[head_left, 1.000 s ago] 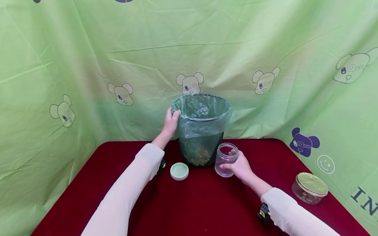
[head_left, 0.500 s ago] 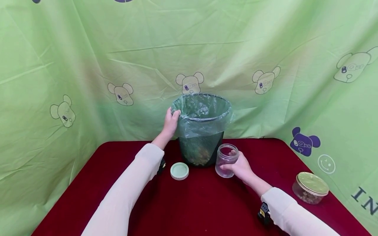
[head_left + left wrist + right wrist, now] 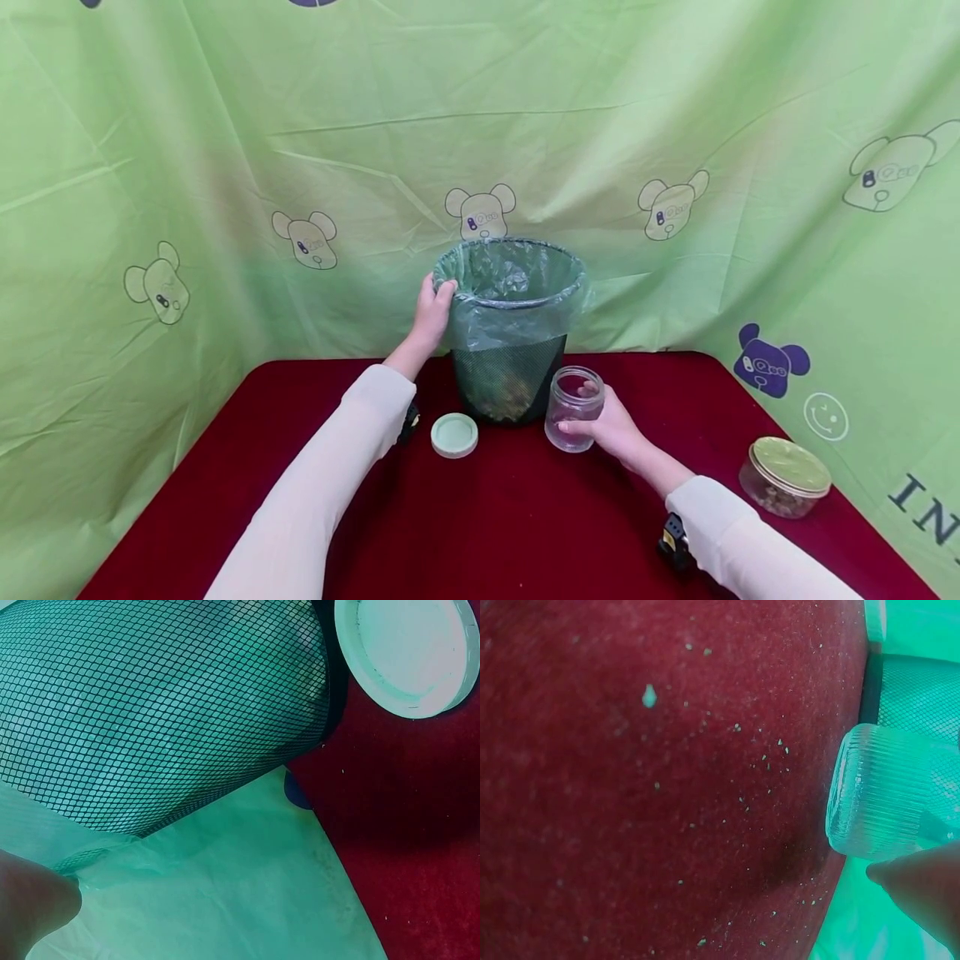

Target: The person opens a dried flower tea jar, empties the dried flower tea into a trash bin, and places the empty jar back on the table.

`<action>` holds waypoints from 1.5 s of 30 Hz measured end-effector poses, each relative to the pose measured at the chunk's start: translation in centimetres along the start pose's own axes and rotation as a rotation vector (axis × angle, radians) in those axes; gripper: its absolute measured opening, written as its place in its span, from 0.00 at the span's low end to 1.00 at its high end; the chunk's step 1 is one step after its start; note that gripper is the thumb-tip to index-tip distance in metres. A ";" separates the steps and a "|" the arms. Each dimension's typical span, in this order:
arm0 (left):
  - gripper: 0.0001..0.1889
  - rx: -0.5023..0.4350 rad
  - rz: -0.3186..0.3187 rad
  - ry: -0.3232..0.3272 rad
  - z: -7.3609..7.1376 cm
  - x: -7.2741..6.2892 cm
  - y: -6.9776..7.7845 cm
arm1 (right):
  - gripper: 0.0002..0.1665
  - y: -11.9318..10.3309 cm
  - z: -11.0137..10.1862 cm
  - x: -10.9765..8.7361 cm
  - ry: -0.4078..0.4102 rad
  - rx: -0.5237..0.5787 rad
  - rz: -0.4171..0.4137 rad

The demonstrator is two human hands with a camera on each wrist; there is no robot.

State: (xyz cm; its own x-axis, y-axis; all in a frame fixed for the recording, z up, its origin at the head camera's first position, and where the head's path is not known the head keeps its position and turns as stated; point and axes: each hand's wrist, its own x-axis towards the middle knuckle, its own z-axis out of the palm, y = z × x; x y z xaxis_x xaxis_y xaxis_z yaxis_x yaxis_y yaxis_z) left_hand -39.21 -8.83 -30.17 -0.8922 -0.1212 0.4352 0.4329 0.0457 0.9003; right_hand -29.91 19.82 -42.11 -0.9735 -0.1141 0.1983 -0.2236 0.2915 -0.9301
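At the back of the table stands a dark mesh waste bin (image 3: 501, 375) lined with a translucent green bag (image 3: 495, 321) folded over its rim. My left hand (image 3: 432, 312) grips the left side of that rim, thumb on the bag at the edge. An open, ribbed glass jar (image 3: 567, 412) stands upright just right of the bin's foot. Fingers and thumb of my right hand (image 3: 609, 423) curl round the jar from the right; in the right wrist view the thumb (image 3: 922, 889) lies at the ribbed glass (image 3: 885, 791). Some fingers are hidden behind it.
A pale green round lid (image 3: 454, 434) lies in front of the bin. Near the table's right edge stands a clear tub (image 3: 780, 492) with a yellow-green lid and small brown pieces inside. Crumbs (image 3: 765, 761) dot the red tablecloth (image 3: 480, 533). A green curtain hangs close behind.
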 end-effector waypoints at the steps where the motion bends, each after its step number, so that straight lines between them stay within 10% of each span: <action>1: 0.31 0.001 0.000 0.000 0.0 0.0 0.0 | 0.52 0.0 0.0 0.0 -0.002 0.005 -0.003; 20: 0.32 0.010 -0.010 -0.004 -0.6 0.3 -0.1 | 0.53 -2.7 -2.4 0.7 0.022 0.046 -0.065; 45: 0.30 -0.004 -0.013 -0.017 -0.1 0.0 0.1 | 0.58 -5.8 -11.4 -3.8 0.196 -0.266 -0.045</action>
State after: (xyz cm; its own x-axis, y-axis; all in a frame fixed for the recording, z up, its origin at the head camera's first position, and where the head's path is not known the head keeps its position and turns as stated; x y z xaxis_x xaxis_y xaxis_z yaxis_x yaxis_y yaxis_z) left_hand -39.17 -8.92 -30.03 -0.8998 -0.1050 0.4235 0.4217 0.0399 0.9059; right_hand -25.50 29.35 -33.98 -0.9474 0.0451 0.3169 -0.2461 0.5306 -0.8111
